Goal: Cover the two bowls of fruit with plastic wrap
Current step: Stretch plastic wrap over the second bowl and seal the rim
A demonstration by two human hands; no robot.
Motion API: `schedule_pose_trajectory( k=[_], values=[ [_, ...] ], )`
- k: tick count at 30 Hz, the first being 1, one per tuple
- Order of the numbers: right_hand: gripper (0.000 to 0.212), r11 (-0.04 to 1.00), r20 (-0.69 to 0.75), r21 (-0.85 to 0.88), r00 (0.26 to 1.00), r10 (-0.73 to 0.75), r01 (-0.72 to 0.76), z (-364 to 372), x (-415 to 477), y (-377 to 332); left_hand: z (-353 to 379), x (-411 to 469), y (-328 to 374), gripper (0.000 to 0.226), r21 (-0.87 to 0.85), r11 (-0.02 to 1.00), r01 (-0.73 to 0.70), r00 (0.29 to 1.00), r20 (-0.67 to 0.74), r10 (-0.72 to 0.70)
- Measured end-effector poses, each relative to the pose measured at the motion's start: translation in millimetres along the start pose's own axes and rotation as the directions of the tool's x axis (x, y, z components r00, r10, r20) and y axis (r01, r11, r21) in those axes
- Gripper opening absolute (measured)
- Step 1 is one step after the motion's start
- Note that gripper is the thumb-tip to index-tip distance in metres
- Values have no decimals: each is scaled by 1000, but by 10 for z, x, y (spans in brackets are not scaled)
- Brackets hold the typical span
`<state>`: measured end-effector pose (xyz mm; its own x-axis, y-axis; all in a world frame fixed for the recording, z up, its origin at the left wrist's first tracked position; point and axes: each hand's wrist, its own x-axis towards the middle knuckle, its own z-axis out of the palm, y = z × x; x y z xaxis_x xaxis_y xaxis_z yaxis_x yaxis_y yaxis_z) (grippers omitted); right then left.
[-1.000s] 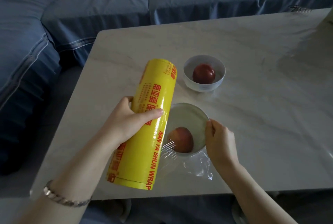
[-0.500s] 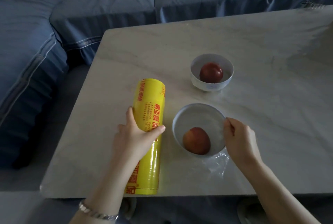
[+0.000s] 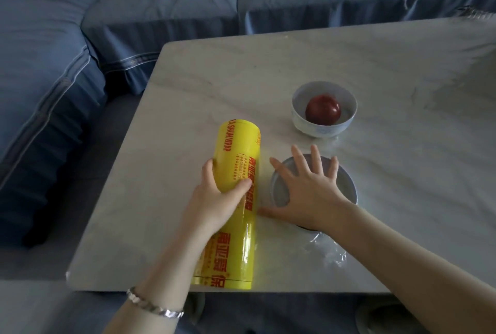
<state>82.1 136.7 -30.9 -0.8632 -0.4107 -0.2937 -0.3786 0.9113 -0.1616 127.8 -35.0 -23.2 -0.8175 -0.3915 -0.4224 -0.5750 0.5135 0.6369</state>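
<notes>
Left grip [image 3: 214, 199] curls round the yellow cylindrical roll of plastic wrap [image 3: 241, 247], which lies on the pale marble bench [image 3: 402, 145] at 9 o'clock of the near grey round bowl [image 3: 349, 186]. Right grip [image 3: 308, 194], spread flat and holding nothing, presses that bowl's top. Tugging the roll could peel film off its rim. At 12 o'clock: white ceramic bowl [image 3: 322, 131], dark red fruit [image 3: 323, 109]. Two bowls, one roll, one fruit showing.

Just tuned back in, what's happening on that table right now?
A person is covering bowls with wrap. The left hand grips the yellow roll of plastic wrap, which lies on the marble table. The right hand is spread flat over the near bowl, and loose film bunches at that bowl's near side. The far bowl, holding a red fruit, looks uncovered.
</notes>
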Motion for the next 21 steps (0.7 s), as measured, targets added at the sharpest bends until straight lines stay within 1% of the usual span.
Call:
schedule_pose_trajectory(
  k=[2, 4, 6, 8, 10, 15, 19, 21],
  values=[
    [100, 1000, 9, -24, 1000, -1, 2, -28, 17, 21, -50, 33, -21, 92, -152, 988, -36, 998, 45, 43],
    [93, 1000, -18, -17, 1000, -1, 1, -27, 1, 43, -54, 31, -20, 94, -187, 980, -64, 995, 59, 76],
    [88, 1000, -45, -9, 999, 4, -4, -15, -23, 52, -36, 15, -11, 95, -172, 981, -92, 995, 31, 99],
    [86, 1000, -65, -1, 998, 10, -10, 2, -30, 59, -31, -11, -5, 95, -113, 989, -96, 995, -15, 95],
    [86, 1000, -72, 7, 997, 11, -10, 2, -30, 73, -40, -42, -2, 96, -25, 997, -70, 996, -49, 69],
    [88, 1000, -57, -5, 998, -23, 22, -5, -46, 108, -35, -113, -24, 97, 116, 993, -10, 997, -76, 18],
    [90, 1000, -48, 16, 999, 2, -1, -14, -73, 149, -29, -108, 60, 100, 218, 976, 3, 997, -82, 15],
    [93, 999, -37, 25, 999, 20, -19, -22, -85, 148, -20, -95, 112, 101, 306, 952, -12, 994, -102, 46]
  ],
)
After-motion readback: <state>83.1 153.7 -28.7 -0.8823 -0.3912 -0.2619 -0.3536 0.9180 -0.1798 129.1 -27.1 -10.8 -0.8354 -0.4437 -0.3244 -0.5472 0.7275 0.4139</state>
